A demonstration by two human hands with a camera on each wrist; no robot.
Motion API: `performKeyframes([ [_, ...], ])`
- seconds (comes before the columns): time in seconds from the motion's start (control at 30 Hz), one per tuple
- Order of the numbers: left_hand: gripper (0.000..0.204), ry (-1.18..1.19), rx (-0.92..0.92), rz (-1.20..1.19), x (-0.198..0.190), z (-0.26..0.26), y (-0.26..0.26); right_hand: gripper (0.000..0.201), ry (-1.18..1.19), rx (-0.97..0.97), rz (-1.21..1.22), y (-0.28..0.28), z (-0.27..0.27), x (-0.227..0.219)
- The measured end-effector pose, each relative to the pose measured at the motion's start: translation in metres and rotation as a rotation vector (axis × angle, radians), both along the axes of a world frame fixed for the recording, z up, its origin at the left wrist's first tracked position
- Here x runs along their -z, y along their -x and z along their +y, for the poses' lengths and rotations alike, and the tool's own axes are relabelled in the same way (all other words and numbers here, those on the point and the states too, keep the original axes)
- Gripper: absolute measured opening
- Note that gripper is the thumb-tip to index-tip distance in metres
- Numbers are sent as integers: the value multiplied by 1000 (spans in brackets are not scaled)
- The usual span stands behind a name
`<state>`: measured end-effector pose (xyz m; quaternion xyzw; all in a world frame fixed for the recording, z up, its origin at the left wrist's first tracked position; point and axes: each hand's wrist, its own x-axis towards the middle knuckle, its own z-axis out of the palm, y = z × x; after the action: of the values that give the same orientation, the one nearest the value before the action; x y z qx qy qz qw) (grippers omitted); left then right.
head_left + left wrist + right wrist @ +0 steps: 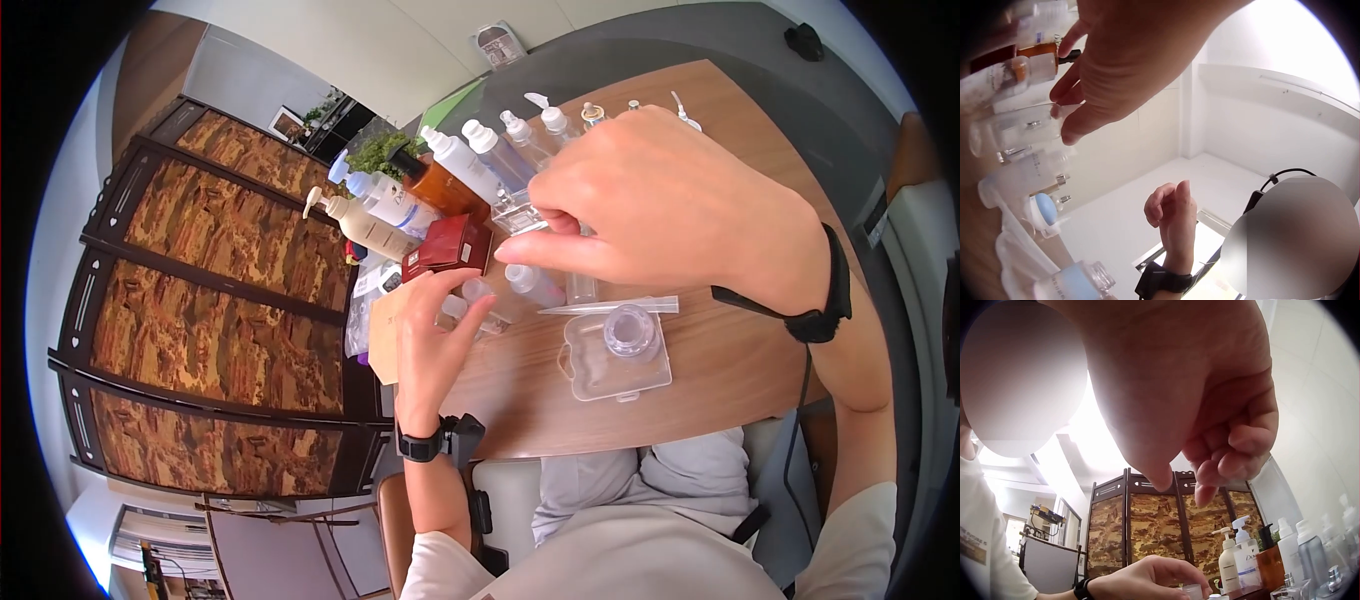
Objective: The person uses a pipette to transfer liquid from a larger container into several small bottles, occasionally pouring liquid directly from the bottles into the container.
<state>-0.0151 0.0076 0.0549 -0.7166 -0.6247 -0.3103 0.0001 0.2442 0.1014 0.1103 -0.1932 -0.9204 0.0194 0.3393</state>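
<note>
My left hand (437, 335) reaches down to a small clear bottle (478, 292) at the table's left side, thumb and fingers around its top. In the left wrist view, the fingertips of this hand (1116, 69) meet the upper end of that bottle (1013, 131). Raised over the bottles, my right hand (660, 200) has loosely curled fingers and a thumb pointing left, with nothing held. The right wrist view shows the right hand (1191, 406) from below, palm bare. Beside the left hand stands a dark red box (447, 246).
Pump bottles, an amber bottle (440, 184) and white-capped bottles line the far edge. A square glass bottle (515, 214) is between the hands. Nearer me, a clear tray (595, 375) holds a round jar (630, 331), with a clear pointed tool (610, 307) behind. A folding screen (215, 290) stands left.
</note>
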Motion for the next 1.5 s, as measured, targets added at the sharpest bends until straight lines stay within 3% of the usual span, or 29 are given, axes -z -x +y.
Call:
performKeyframes([
  [0.23,28,-14,56,158,13,5,8,50,-13,3,-3,3,5,5],
  [0.77,32,37,29,159,2,1,2,39,47,57,-126,2,8,6],
  [0.87,34,-34,9,215,-2,-3,-1,37,111,76,-188,5,13,12],
  [1.03,37,-377,-16,91,1,-11,4,41,286,75,-282,12,24,36],
  [1.23,37,-593,141,29,32,-23,17,44,265,140,-366,20,39,61],
  [1.33,34,-589,176,-118,48,-37,18,56,393,196,-499,27,43,55],
  [1.4,34,-602,184,-162,52,-39,20,72,772,231,-560,35,45,62],
  [1.5,34,-593,206,-206,55,-45,23,81,881,319,-620,51,52,62],
])
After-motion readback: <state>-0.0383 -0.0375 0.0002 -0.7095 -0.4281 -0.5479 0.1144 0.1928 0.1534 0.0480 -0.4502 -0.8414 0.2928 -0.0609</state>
